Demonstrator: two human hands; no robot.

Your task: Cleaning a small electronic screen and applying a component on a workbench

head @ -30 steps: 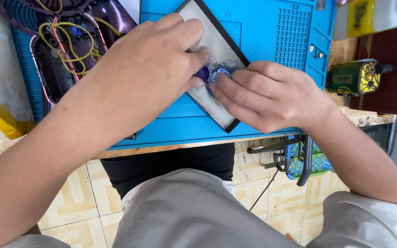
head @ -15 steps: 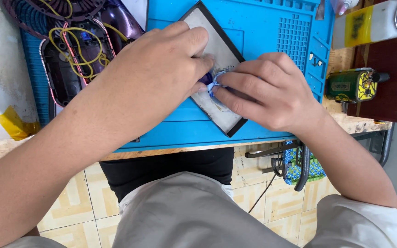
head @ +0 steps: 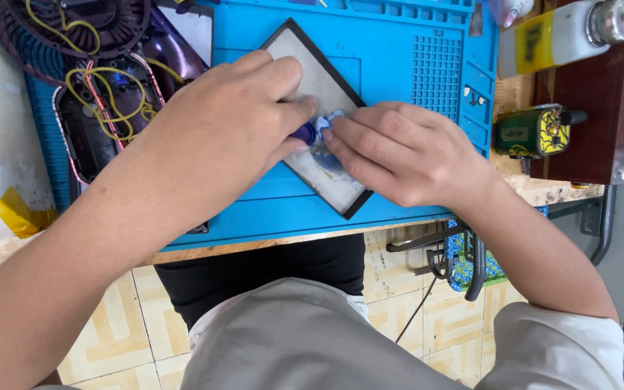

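Bright, even daylight; shadows under the hands are soft and short. Focus is sharp at centre, with slight wide-angle stretch at the edges and no glare.

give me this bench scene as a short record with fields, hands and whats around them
left hand: pinches a small dark purple part over the plate
right hand: fingers pressed on a small blue and white piece
plate: grey rectangular plate with black rim, lying askew on the mat
mat: blue work mat on a wooden bench
left of hands: opened dark casing with yellow wires
right of hands: green and yellow device, white and yellow bottle
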